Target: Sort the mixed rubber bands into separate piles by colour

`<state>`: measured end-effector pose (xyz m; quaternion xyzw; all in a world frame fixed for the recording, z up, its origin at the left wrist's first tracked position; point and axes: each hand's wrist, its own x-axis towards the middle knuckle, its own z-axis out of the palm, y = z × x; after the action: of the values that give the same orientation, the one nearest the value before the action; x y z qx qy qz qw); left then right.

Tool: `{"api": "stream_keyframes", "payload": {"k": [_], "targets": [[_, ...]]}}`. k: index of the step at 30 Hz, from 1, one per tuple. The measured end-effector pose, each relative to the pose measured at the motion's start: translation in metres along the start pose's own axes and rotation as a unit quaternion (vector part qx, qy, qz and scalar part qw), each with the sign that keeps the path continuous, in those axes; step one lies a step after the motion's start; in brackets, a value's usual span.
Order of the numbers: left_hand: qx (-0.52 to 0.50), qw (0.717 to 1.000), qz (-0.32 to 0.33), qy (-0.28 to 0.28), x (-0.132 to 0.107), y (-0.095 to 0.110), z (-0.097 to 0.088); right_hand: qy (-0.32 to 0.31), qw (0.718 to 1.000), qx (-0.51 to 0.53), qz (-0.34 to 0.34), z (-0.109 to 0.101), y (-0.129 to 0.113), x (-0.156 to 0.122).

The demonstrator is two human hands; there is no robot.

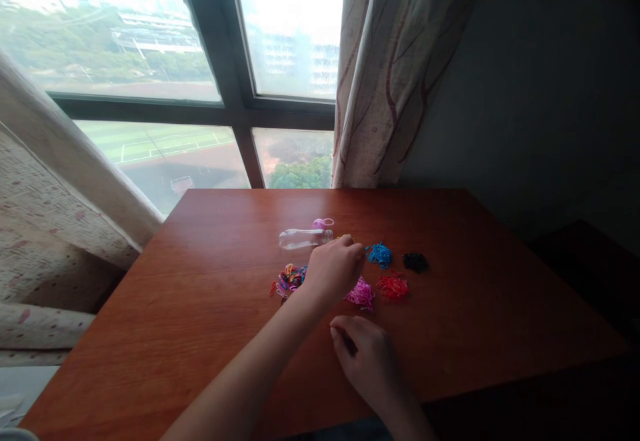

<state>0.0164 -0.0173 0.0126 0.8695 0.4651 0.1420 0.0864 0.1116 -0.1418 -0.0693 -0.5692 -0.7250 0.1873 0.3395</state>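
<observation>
My left hand point(336, 264) reaches over the table with its fingers pinched together, just left of a pile of small blue rubber bands point(380, 255). A speck of blue shows by the fingertips, but what they hold is too small to tell. Under that wrist lies a mixed-colour pile of rubber bands point(291, 277), partly hidden. My right hand point(367, 354) rests nearer the table's front edge, thumb and forefinger curled together; anything inside is hidden. Pink rubber bands point(361, 293) lie just beyond it, with red rubber bands point(393, 286) beside them.
A clear bottle point(300, 239) lies on its side behind my left hand, a pink cap with a loop point(323, 223) beyond it. Black rubber bands point(415, 262) are piled at the right. The wooden table point(200, 308) stands against a window with curtains point(385, 74).
</observation>
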Motion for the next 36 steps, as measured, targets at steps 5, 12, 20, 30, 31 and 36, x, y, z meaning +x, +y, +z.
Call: {"api": "stream_keyframes", "payload": {"k": [5,12,20,30,31,36], "targets": [[0.029,0.999,0.022,-0.035,0.041,0.01,0.015,0.005,1.0,0.017,-0.001,-0.002,-0.002,0.002],[0.051,0.995,0.029,-0.079,0.059,0.018,0.032,0.019,1.0,0.022,-0.002,-0.002,-0.002,0.003],[0.035,0.999,0.011,-0.035,0.037,0.002,0.01,0.019,1.0,0.02,-0.003,-0.003,-0.003,0.002],[-0.066,0.994,-0.07,0.053,-0.062,-0.053,-0.015,-0.013,1.0,-0.002,0.0,-0.004,-0.004,0.003],[-0.076,0.992,-0.083,0.057,-0.072,-0.059,-0.015,-0.015,1.0,-0.005,0.0,-0.004,-0.004,0.004],[-0.094,0.985,-0.129,0.066,-0.114,-0.08,-0.007,-0.023,1.0,-0.012,0.0,-0.003,-0.005,0.005]]}}
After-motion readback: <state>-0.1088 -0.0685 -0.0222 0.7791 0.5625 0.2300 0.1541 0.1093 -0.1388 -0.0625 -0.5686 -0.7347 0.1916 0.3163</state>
